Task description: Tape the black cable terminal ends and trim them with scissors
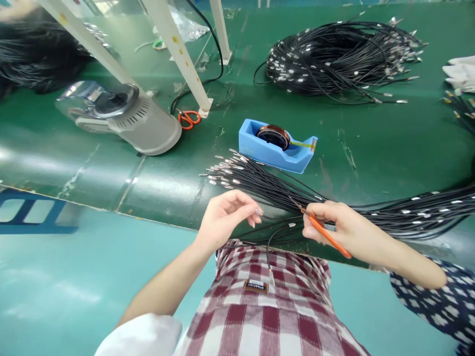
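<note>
Just nearside of the blue tape dispenser (272, 155), the black cable bundle (270, 185) is stretched left to right, overlapped by the nearer right hand (341, 220) and flanked by the curled left hand (228, 215), whose hold cannot be told, with orange-handled snips (328, 235) grasped in the right.

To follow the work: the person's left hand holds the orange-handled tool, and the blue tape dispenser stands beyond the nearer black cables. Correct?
Not the hand: the head view shows the right hand holding the orange-handled tool. The blue tape dispenser stands beyond the nearer black cables.
</note>
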`<move>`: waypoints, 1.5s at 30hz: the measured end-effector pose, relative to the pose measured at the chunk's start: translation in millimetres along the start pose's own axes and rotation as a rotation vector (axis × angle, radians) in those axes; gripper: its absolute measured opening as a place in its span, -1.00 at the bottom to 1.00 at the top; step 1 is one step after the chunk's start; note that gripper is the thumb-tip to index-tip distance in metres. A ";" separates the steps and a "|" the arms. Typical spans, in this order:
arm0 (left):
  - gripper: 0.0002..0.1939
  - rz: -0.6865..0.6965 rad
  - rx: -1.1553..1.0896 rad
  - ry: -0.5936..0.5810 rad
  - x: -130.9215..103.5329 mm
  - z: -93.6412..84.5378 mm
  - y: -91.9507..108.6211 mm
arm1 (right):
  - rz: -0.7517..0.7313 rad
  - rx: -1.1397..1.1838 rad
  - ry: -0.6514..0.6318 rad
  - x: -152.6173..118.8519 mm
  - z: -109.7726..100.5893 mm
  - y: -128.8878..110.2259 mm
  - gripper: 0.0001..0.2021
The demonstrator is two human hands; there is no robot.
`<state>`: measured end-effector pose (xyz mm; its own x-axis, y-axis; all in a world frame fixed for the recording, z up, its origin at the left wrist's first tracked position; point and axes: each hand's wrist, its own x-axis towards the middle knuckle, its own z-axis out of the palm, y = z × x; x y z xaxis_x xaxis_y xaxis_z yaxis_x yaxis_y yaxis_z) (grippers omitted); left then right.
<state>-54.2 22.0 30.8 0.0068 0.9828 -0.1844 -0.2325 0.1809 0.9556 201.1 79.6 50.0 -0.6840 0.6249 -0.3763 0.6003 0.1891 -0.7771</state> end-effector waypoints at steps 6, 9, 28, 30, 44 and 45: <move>-0.76 -0.201 -0.209 -0.046 11.0 19.2 -2.9 | 0.020 0.033 0.006 1.0 3.8 1.6 -0.65; -0.74 -0.199 -0.210 -0.066 12.7 27.6 -8.2 | 0.045 0.096 0.018 -3.0 3.5 4.8 -0.63; -0.86 -0.176 0.025 -0.322 17.3 53.7 -18.2 | 0.190 0.303 0.137 -35.9 -15.3 17.5 -0.60; -0.90 -0.213 0.024 -0.377 16.0 57.4 -19.1 | 0.185 0.272 0.133 -41.7 -17.8 18.6 -0.61; -0.93 0.521 0.706 -0.476 -4.2 78.5 -46.2 | 0.036 -0.750 0.037 -86.0 -28.9 8.0 -0.72; -0.93 0.541 0.728 -0.479 -5.1 78.4 -47.2 | 0.027 -0.771 0.027 -85.3 -28.4 7.7 -0.74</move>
<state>33.0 11.3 4.6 0.5013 0.8217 0.2710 0.3257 -0.4694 0.8207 275.8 49.2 90.5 -0.6606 0.6532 -0.3700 0.7424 0.6417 -0.1928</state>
